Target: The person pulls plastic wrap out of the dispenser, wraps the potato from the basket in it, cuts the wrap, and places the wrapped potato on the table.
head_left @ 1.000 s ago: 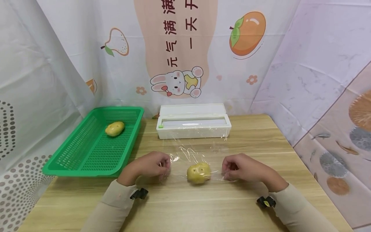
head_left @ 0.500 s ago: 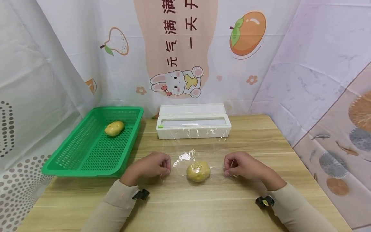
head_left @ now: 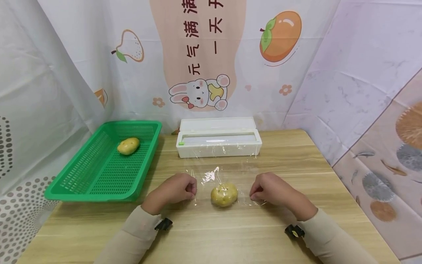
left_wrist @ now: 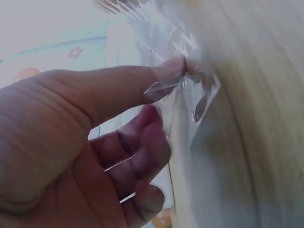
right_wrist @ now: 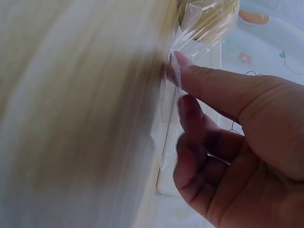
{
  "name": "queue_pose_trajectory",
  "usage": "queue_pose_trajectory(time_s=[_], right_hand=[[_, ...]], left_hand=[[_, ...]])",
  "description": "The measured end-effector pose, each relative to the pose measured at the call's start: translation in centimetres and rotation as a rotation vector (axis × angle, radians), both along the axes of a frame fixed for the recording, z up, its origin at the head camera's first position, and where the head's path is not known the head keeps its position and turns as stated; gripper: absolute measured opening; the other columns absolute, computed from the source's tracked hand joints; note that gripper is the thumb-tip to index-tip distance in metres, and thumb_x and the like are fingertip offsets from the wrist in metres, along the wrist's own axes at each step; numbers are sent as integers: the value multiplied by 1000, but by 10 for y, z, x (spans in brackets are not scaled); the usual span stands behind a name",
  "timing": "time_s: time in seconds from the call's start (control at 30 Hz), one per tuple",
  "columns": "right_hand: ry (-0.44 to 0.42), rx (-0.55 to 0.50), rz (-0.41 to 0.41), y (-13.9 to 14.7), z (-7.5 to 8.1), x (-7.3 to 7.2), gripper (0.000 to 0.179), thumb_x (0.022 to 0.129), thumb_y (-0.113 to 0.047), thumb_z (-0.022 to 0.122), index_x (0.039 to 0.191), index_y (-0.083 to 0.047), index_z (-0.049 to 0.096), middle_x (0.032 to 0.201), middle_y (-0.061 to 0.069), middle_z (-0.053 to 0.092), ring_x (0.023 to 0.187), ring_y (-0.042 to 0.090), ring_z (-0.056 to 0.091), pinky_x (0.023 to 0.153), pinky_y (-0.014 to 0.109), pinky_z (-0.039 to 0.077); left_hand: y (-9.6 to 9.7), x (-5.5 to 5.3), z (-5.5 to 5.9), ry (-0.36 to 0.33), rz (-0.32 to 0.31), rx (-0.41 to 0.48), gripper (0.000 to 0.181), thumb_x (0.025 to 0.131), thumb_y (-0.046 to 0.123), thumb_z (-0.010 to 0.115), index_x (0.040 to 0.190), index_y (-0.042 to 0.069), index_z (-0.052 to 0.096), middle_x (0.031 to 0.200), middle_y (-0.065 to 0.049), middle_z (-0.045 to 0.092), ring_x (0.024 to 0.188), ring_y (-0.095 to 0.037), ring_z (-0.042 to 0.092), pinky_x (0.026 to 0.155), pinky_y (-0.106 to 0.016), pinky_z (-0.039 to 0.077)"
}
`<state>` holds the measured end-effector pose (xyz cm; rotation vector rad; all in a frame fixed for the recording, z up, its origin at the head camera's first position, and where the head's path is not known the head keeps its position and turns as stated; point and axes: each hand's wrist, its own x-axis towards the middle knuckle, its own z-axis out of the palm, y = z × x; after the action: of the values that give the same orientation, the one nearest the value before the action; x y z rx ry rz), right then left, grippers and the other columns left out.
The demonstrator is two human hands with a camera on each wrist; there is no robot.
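A clear sheet of plastic wrap (head_left: pixel 209 177) stretches from the white wrap box (head_left: pixel 220 149) toward me and lies over a yellow potato (head_left: pixel 224 194). Left of the potato, my left hand (head_left: pixel 176 187) pinches the near edge of the film; in the left wrist view the film bunches at the thumb tip (left_wrist: pixel 175 66). To the right, my right hand (head_left: pixel 273 187) pinches the other near corner, and the right wrist view shows film caught at its thumb tip (right_wrist: pixel 180 61). Both hands are low over the wooden table (head_left: pixel 217 238).
A green plastic basket (head_left: pixel 140 176) stands on the left with a second potato (head_left: pixel 128 146) in it. The wrap box has its lid (head_left: pixel 218 124) raised, a roll inside and a green slider (head_left: pixel 181 143) at its left end. A printed curtain hangs behind.
Both hands have moved slightly inward toward the potato, still pinching the film. The film's highlights have shifted and it looks closer over the potato.
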<state>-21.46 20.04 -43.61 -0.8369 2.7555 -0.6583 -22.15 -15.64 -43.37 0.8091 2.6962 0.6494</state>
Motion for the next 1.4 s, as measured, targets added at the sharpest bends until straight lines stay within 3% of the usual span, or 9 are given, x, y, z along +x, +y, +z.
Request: queue_pose_trajectory(time_s=[0.27,0.5,0.67,0.77,0.93,1.1,1.4], right_hand=[[11,56,-48,-7,4,6,8,77,-21,79,74,-27,75,72,-18,65,63,-2,55,57,19,47],[84,122,29,-10,9,14,10,77,-13,76,76,-23,77,73,-14,66,64,-1,53,58,20,46],[149,165,93,-12,11,19,20,74,-7,74,64,-24,70,62,-15,54,58,3,40,54,22,38],[169,174,89,-13,11,20,22,74,-8,75,62,-25,66,61,-14,51,58,4,38,54,23,37],[147,160,48,-12,10,20,12,73,-11,77,76,-22,73,73,-14,62,66,3,51,63,26,47],[127,142,40,-9,8,16,14,74,-13,78,86,-20,74,79,-13,65,71,3,55,67,26,49],[170,157,62,-4,9,15,16,74,-17,78,88,-24,74,78,-14,59,69,2,48,63,25,44]], left_hand=[[7,4,2,34,35,-31,21,73,14,81,67,21,62,62,13,53,61,-5,49,57,-24,43],[14,13,9,130,50,-185,22,72,7,74,61,23,66,60,15,54,59,-6,48,56,-25,42],[18,22,15,190,35,-284,28,66,1,65,49,23,60,50,14,43,52,-8,38,47,-25,36],[20,26,18,209,43,-306,30,65,1,67,47,23,58,51,13,43,53,-9,35,45,-26,35],[19,29,20,176,91,-303,20,67,6,76,60,24,67,66,11,59,60,-8,48,52,-28,43],[15,23,17,110,133,-300,19,66,11,77,63,25,65,68,12,56,63,-10,50,53,-29,43],[6,18,19,33,45,-241,15,69,12,73,65,26,69,65,16,58,61,-6,52,56,-26,45]])
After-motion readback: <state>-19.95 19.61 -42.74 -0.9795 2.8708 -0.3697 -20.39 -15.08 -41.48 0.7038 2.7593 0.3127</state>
